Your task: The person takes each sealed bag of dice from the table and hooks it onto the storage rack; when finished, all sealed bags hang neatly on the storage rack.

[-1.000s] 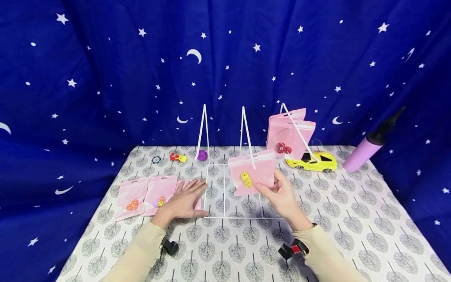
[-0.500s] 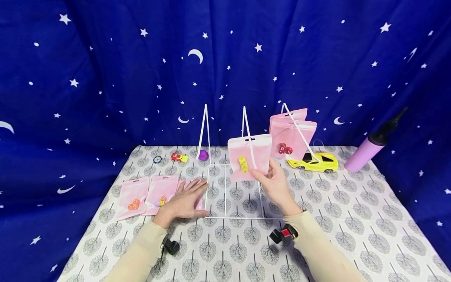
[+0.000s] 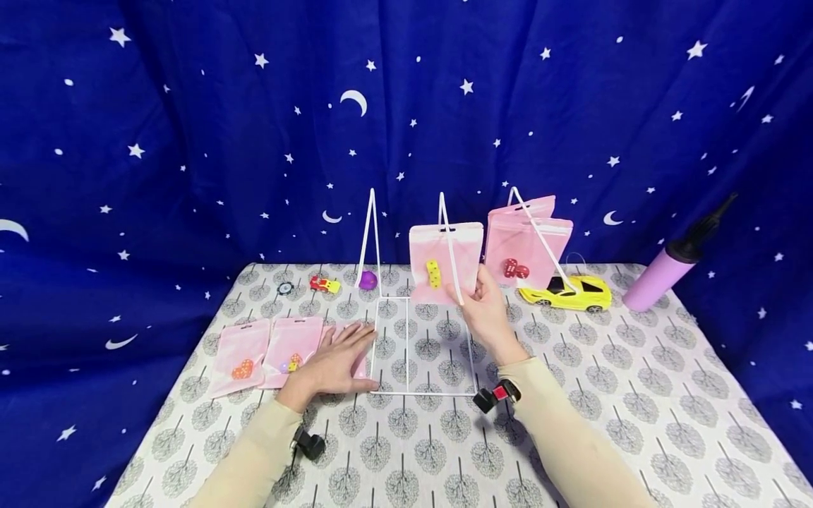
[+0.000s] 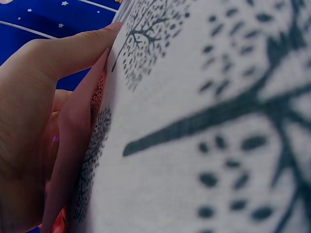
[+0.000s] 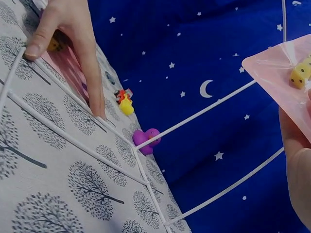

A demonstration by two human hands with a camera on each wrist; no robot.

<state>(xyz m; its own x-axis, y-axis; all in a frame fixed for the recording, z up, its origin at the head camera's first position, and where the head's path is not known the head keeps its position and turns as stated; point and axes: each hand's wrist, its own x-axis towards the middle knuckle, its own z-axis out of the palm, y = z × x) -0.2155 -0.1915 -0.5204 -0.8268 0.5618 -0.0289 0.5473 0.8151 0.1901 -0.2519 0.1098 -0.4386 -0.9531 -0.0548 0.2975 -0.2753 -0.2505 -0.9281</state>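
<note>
Right hand (image 3: 485, 310) pinched a pink pouch (image 3: 444, 262) of yellow dice at the white wire rack's (image 3: 406, 296) middle prong, not yet hung; two hung on its right prong, three lay left, left hand (image 3: 333, 363) flat on one

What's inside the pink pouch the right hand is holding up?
Two yellow dice show through the pink pouch that the right hand pinches. Fingers cover its lower right corner, so anything there stays hidden.

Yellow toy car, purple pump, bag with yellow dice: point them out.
yellow toy car (image 3: 565, 292), head view, its body side.
purple pump (image 3: 657, 279), head view, its barrel.
bag with yellow dice (image 3: 424, 248), head view, its pink front.
</note>
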